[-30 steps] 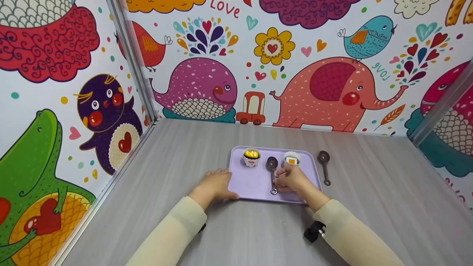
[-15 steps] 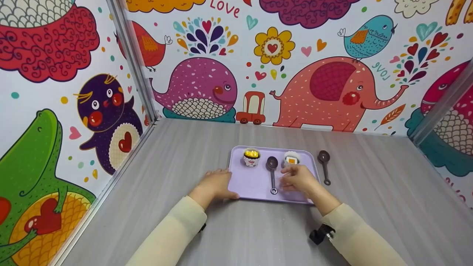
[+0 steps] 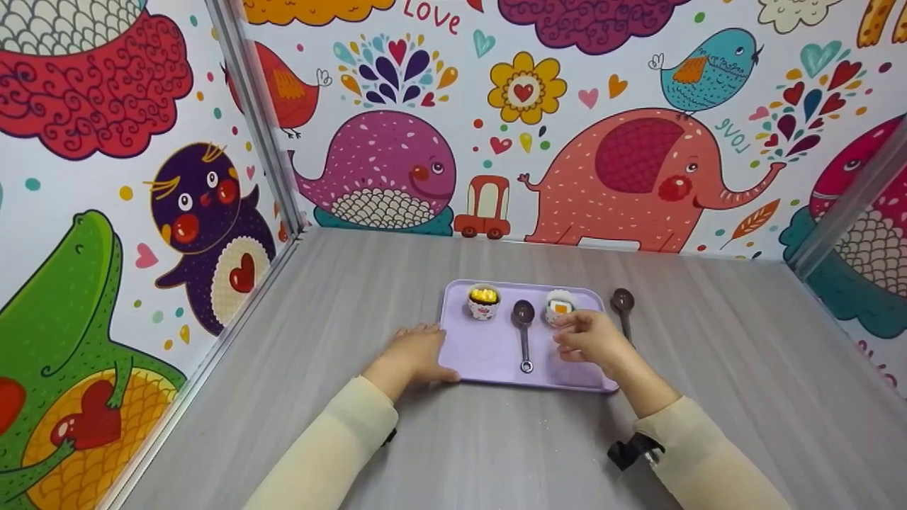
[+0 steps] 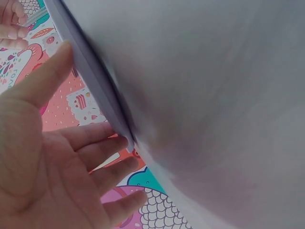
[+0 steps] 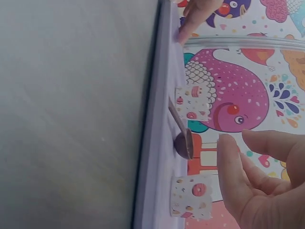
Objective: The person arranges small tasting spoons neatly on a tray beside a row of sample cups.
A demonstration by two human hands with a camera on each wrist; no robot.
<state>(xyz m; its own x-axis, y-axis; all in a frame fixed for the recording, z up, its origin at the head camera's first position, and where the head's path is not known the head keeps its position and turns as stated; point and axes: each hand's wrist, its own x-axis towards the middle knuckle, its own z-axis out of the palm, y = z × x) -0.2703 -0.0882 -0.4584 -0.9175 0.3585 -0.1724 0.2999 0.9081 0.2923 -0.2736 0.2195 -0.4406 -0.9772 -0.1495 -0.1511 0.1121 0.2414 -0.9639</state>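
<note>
My left hand (image 3: 413,354) touches the left edge of a lilac tray (image 3: 482,358), its thumb at the near corner. In the left wrist view the thumb and fingertips rest against the tray's rim (image 4: 93,71). On the tray lie a brown measuring spoon (image 3: 524,313), handle toward me, a paper cupcake cup (image 3: 484,313) with yellow topping, and a second cup (image 3: 554,313) with a white and orange topping. My right hand (image 3: 594,341) hovers over the tray's right part, near the second cup, holding nothing. In the right wrist view its thumb and fingers (image 5: 231,162) are bent loosely and apart.
Another brown measuring spoon (image 3: 623,302) lies on the grey table (image 3: 496,439) just right of the tray, its handle end partly behind my right hand. Walls printed with cartoon animals (image 3: 623,177) stand behind and to the left.
My right hand has drawn back to the right, away from the handle of the spoon on the tray, its fingers loosened. The left hand and the tray have stayed in place.
</note>
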